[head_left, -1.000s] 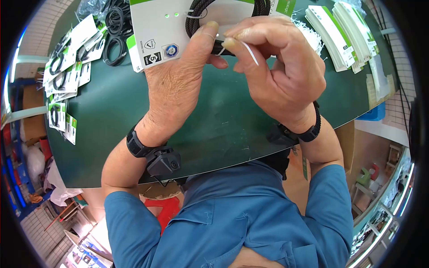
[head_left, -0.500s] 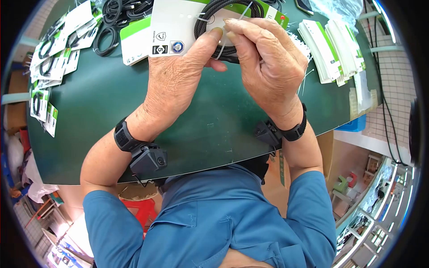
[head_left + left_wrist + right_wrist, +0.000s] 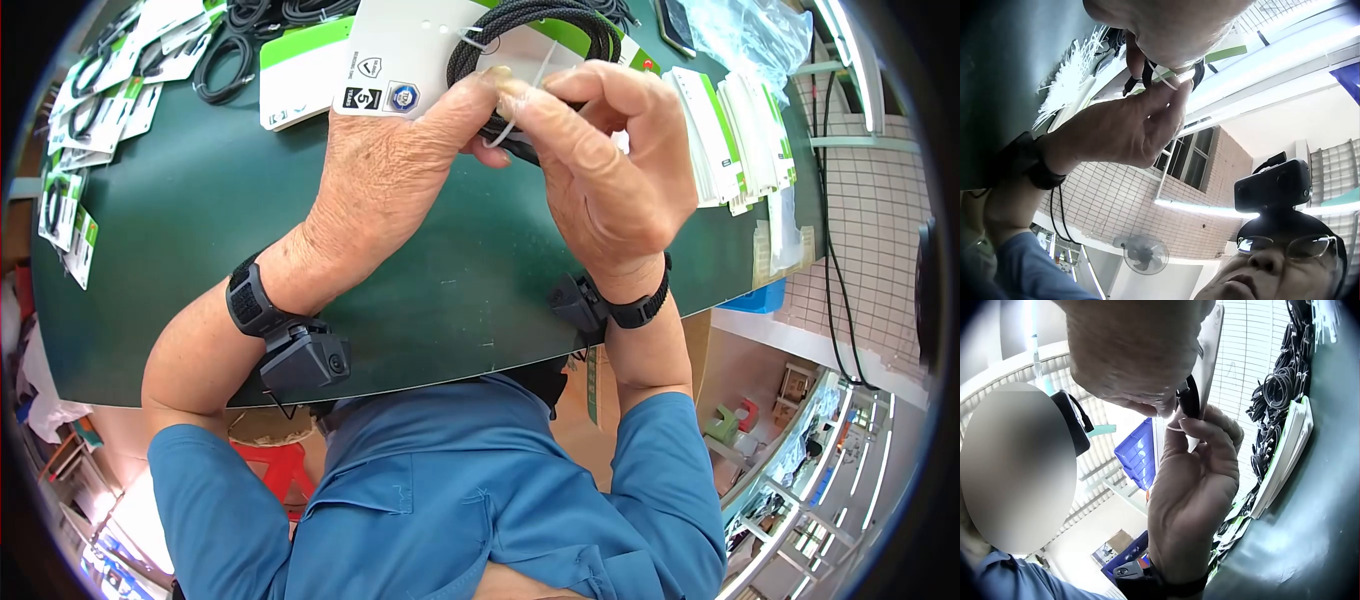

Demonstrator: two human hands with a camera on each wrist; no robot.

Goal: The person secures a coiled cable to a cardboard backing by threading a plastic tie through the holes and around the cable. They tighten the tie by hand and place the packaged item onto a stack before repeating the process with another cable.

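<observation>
In the head view a white and green card bears a coil of black braided cable. My left hand grips the card and the lower part of the coil, its thumb in front and fingers partly hidden behind. A thin white tie crosses the coil's lower side, its tail pointing up. My right hand pinches at the tie beside the left thumb tip. The left wrist view shows the tie curving out by the right fingertips. Seen from the right wrist, both hands' fingertips meet beside black cable.
On the green table, carded cables, loose black coils and a card stack lie at the left. At the right are more card stacks, a phone and clear plastic.
The tie's tail, pointing down to the right a second ago, now points up. My right fingers have shifted around it. The head view has moved, so the table's things appear further left.
</observation>
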